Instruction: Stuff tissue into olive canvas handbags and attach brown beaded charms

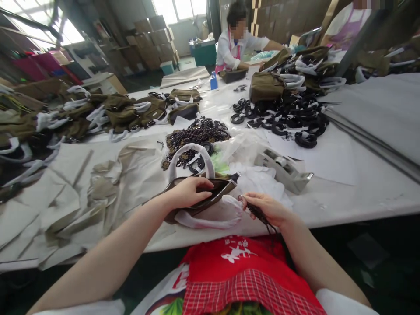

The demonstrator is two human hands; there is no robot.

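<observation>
A dark olive handbag [210, 202] with its zip open lies at the table's front edge. White wrapping covers both its handles, one upright [193, 148] behind and one lying [210, 221] toward me. My left hand [188, 191] rests at the bag's mouth, thumb and forefinger apart; the other fingertips are hidden. Right of the bag, my right hand [264, 206] is closed around a dark braided strap [257, 212], pinching it near its metal clasp [241, 198]. The strap's loose ends hang below the palm.
Behind the bag lie a heap of chain straps [193, 138] and clear plastic. A tape dispenser [284, 170] stands at right. Coiled black straps [288, 118] and more bags [267, 86] lie beyond; wrapped-handle bags [124, 109] fill the left. A co-worker [231, 48] works across the table.
</observation>
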